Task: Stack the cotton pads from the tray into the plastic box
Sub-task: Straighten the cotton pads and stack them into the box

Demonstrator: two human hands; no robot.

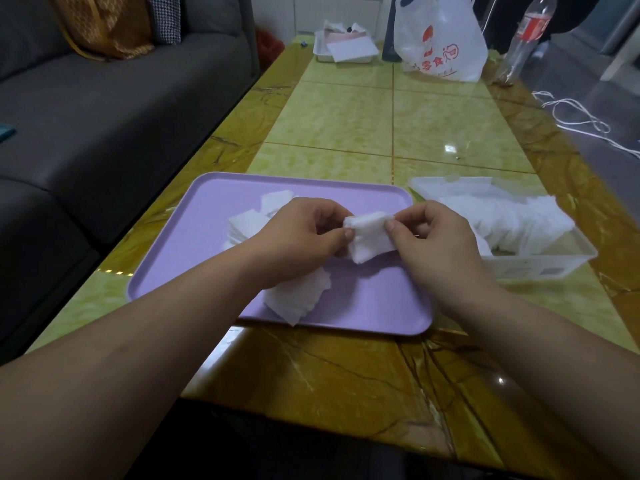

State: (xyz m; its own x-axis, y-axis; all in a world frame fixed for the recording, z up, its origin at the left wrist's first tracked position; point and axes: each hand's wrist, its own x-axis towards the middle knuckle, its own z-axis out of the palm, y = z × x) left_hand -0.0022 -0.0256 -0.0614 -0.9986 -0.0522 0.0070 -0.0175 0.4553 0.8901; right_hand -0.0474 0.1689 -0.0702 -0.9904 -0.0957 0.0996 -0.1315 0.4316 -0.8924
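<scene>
A lilac tray [214, 199] lies on the table in front of me with loose white cotton pads [298, 299] on it, some at its near side and more [247, 223] behind my left hand. Above the tray's right half, my left hand [298, 237] and my right hand [433, 237] both pinch a small stack of cotton pads [369, 235] between thumb and fingers, one at each end. To the right stands a clear plastic box [540, 268] with several white pads [512, 223] leaning in a row inside it.
A grey sofa [104, 109] runs along the table's left side. At the far end of the table are a white tray with papers [343, 50], a white plastic bag [440, 43] and a clear bottle [523, 39]. White cords [575, 112] lie at the right edge.
</scene>
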